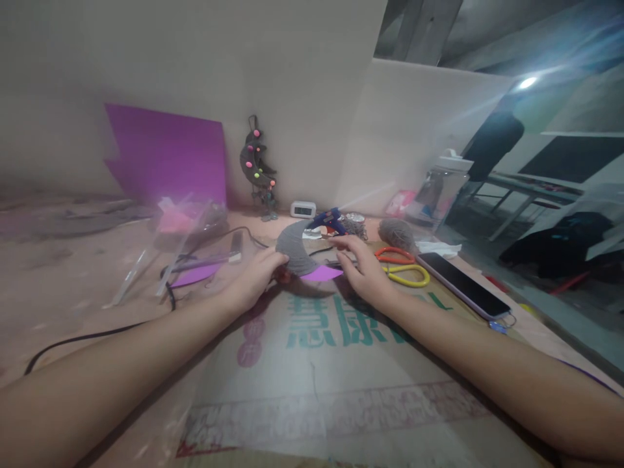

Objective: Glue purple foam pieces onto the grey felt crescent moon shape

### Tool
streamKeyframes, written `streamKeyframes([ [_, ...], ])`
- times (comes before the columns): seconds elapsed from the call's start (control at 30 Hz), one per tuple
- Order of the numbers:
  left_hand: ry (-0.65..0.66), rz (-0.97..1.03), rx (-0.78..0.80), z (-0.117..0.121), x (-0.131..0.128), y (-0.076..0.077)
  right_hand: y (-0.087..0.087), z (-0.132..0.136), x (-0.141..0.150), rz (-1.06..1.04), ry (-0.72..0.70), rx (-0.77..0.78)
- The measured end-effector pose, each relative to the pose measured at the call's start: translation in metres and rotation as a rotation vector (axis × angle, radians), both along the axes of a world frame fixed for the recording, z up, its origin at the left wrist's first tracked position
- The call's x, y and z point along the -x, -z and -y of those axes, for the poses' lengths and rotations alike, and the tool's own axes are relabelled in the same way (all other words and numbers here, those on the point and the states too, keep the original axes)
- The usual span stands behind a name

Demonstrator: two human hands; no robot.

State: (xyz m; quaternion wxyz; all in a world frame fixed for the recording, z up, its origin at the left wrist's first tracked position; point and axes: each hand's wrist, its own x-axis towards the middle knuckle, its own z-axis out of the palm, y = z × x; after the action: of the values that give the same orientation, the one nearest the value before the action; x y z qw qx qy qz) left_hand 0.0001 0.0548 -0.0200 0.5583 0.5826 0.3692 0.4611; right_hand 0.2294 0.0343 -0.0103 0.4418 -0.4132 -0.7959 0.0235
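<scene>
A crescent moon shape wrapped in grey yarn is raised over the printed cardboard. My left hand pinches its left edge between thumb and fingers. Apart from the crescent, on its right side, my right hand has thumb and forefinger spread with nothing seen between them. Between the hands, a small purple piece shows below the crescent. Scissors with an orange and a yellow handle lie just right of my right hand, their blades partly hidden by it. Behind the crescent is a blue glue gun.
Printed cardboard covers the front. A phone, a grey yarn ball and a clear bottle stand or lie at right. Leftward are glue sticks and a black cord. A decorated moon ornament hangs behind.
</scene>
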Motion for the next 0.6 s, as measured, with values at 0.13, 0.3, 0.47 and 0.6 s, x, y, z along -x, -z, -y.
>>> streamKeyframes([
  [0.13,0.004,0.057,0.07,0.003,-0.002,-0.004,-0.002,0.005,0.0,-0.163,0.085,-0.001],
  [0.3,0.02,0.036,0.049,0.003,-0.002,-0.004,-0.001,0.006,0.0,-0.04,0.069,0.103],
  [0.47,0.043,-0.018,-0.013,0.004,-0.003,-0.007,-0.004,0.008,0.005,0.078,0.043,0.197],
  [0.6,-0.012,-0.034,-0.137,0.008,-0.005,-0.006,-0.01,0.014,0.012,0.001,-0.016,0.424],
])
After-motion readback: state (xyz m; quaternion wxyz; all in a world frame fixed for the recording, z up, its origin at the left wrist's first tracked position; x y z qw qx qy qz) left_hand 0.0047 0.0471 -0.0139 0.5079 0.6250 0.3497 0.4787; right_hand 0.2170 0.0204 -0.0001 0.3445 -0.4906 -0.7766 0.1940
